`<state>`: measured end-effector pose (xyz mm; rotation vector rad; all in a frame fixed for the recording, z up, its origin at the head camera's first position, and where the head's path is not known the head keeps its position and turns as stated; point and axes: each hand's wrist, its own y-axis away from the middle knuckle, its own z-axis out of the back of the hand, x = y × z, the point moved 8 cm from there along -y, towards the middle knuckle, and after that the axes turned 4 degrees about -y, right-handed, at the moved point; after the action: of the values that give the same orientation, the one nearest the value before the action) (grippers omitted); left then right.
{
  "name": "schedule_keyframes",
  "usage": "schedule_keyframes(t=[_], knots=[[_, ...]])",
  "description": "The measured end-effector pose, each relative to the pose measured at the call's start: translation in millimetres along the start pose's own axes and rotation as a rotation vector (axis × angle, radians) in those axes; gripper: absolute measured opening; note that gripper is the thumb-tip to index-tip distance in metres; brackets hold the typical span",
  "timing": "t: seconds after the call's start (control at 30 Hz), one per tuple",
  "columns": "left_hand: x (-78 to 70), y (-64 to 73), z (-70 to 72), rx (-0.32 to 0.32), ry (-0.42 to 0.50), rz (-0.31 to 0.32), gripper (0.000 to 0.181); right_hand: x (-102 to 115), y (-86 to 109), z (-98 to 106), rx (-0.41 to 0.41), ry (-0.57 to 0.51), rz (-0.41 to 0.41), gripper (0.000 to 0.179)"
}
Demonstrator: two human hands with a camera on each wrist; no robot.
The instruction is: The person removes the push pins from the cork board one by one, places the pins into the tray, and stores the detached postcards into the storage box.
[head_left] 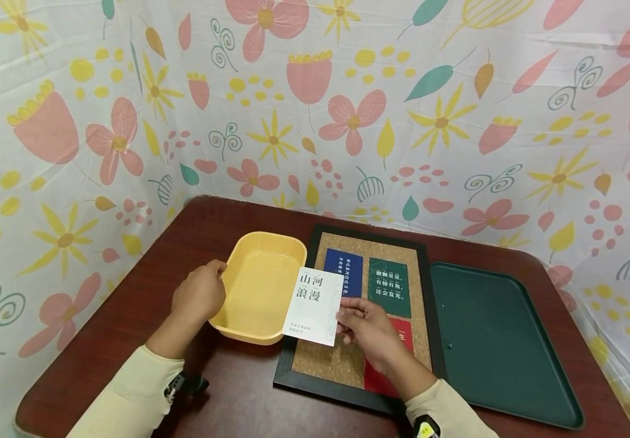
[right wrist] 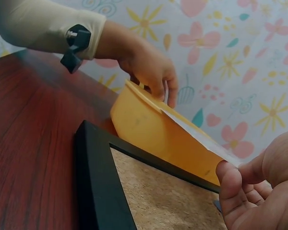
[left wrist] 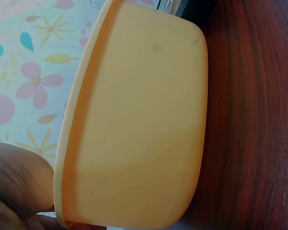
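My left hand (head_left: 199,295) grips the left rim of a yellow plastic bin (head_left: 257,283), fingers hooked over the edge. In the left wrist view the outer wall of the bin (left wrist: 139,115) fills the middle, the hand (left wrist: 19,187) at its rim. My right hand (head_left: 366,328) pinches a white card (head_left: 313,307) with black Chinese characters by its right edge. That card overlaps the bin's right rim and the corkboard (head_left: 328,365). Seen from the right wrist, the card (right wrist: 201,136) is nearly edge-on between thumb and fingers.
On the black-framed corkboard lie a blue card (head_left: 344,264), a green card (head_left: 388,286) and a red card (head_left: 377,380), the red one partly behind my right forearm. A dark green tray (head_left: 495,340) stands right of the board on the brown table (head_left: 238,389). Floral cloth (head_left: 315,121) hangs behind.
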<state>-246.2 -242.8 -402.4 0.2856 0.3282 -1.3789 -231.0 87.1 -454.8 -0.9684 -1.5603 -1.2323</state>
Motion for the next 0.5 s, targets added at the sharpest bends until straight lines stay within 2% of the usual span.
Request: schedule_keyframes(t=[0.27, 0.5], knots=[[-0.9, 0.8, 1.1, -0.014, 0.002, -0.006, 0.036, 0.5, -2.7, -3.6, 0.000, -0.003, 0.001, 0.030], [0.2, 0.4, 0.4, 0.004, 0.003, 0.009, 0.037, 3.1, -1.9, -9.2, 0.010, -0.001, 0.004, 0.030]])
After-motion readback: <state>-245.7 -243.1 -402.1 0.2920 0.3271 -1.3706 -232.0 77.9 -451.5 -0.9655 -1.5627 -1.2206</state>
